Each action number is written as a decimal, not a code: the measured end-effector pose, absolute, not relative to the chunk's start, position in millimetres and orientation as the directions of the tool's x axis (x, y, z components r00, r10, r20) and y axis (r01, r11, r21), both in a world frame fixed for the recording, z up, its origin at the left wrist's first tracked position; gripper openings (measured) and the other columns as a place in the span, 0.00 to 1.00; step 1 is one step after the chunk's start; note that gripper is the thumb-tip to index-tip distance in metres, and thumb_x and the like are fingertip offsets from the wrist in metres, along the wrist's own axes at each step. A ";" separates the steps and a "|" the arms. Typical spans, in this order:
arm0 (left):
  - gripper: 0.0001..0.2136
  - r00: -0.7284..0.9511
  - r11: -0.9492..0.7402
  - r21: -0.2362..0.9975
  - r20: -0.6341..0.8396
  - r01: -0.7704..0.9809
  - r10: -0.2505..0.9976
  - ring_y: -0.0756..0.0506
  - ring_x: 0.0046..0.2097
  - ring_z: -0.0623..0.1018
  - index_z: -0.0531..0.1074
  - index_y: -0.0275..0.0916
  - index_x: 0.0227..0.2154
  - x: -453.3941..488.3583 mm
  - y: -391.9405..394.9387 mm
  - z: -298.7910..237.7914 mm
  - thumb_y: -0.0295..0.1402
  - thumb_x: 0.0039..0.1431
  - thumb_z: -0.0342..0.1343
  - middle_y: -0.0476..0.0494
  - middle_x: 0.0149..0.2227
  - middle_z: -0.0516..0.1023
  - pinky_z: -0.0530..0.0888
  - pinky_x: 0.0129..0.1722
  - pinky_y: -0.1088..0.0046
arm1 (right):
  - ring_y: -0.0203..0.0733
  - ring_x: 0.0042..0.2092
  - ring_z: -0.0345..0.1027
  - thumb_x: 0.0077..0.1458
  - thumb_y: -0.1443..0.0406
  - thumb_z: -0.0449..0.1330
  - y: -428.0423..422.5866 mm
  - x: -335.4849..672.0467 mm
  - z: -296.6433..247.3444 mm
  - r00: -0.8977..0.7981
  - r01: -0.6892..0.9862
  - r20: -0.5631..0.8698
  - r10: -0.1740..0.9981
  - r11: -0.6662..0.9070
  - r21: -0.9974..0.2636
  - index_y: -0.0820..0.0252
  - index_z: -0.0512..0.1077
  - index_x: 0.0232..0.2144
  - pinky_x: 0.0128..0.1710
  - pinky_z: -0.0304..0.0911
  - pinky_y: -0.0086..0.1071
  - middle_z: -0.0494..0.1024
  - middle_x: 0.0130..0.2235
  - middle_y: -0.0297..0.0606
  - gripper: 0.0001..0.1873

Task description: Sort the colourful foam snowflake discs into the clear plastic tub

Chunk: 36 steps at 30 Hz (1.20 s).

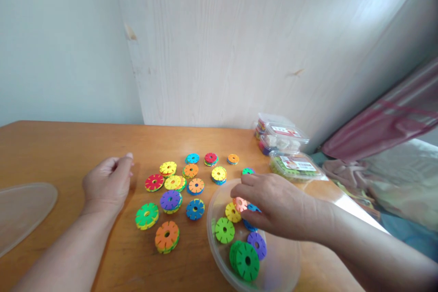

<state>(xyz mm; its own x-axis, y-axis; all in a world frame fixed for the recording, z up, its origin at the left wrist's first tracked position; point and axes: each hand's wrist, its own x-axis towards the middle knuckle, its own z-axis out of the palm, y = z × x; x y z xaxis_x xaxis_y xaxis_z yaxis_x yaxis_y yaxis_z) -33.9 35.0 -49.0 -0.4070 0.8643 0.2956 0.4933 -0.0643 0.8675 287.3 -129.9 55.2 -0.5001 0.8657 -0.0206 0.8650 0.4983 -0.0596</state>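
My right hand (pixel 270 200) reaches over a clear plastic tub (pixel 214 253), its thumb and fingers apart. Between them a pink notched disc (pixel 240 204) shows; I cannot tell whether they touch it. Also in the tub are a yellow disc (pixel 233 212), a light green disc (pixel 225 230), a purple disc (pixel 257 245), a blue disc partly under the hand, and a dark green stack (pixel 247 261). My left hand (pixel 108 182) is closed on the wooden table, left of the discs; its curled fingers hide anything inside. Small stacks are spread between, including a purple-topped stack (pixel 171 200) and an orange-topped stack (pixel 167 236).
A clear lid (pixel 25 207) lies at the left edge. Clear lidded boxes (pixel 282 139) are stacked at the back right, with a box of green pieces (pixel 297 165) in front. A pale panel (pixel 205 54) rises behind the table. Cloth and bags lie beyond the right edge.
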 end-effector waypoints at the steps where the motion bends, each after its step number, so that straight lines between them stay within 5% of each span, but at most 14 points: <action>1: 0.16 -0.411 -0.060 0.868 0.293 0.492 0.863 0.49 0.24 0.68 0.72 0.37 0.23 -33.2 34.5 -47.7 0.46 0.55 0.55 0.52 0.18 0.70 0.63 0.26 0.74 | 0.41 0.38 0.65 0.60 0.63 0.57 -129.7 286.9 55.5 -0.500 0.865 -0.024 0.866 0.498 -0.057 0.57 0.71 0.39 0.33 0.54 0.33 0.73 0.38 0.38 0.06; 12: 0.16 -0.423 -0.069 0.885 0.287 0.460 0.859 0.49 0.24 0.68 0.73 0.36 0.24 -30.8 34.9 -48.1 0.45 0.54 0.56 0.52 0.19 0.70 0.63 0.25 0.75 | 0.39 0.36 0.67 0.60 0.63 0.57 -127.4 284.9 52.1 -0.549 0.835 -0.071 0.833 0.543 -0.088 0.57 0.72 0.38 0.33 0.54 0.32 0.75 0.36 0.36 0.06; 36: 0.14 -0.426 -0.057 0.896 0.264 0.440 0.866 0.50 0.24 0.68 0.74 0.37 0.25 -29.2 33.0 -45.1 0.44 0.54 0.56 0.53 0.19 0.69 0.62 0.24 0.75 | 0.42 0.33 0.71 0.57 0.64 0.60 -118.9 264.8 51.5 -0.504 0.827 -0.271 0.820 0.549 0.121 0.56 0.73 0.42 0.28 0.54 0.31 0.79 0.34 0.39 0.09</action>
<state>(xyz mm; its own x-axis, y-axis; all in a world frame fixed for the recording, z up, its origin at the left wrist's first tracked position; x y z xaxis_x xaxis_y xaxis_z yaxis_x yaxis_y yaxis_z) -29.2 33.0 -45.1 -0.4258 0.8655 0.2637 0.4401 -0.0566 0.8962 264.8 -118.9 51.5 -0.5044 0.8197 -0.2713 0.8270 0.5490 0.1212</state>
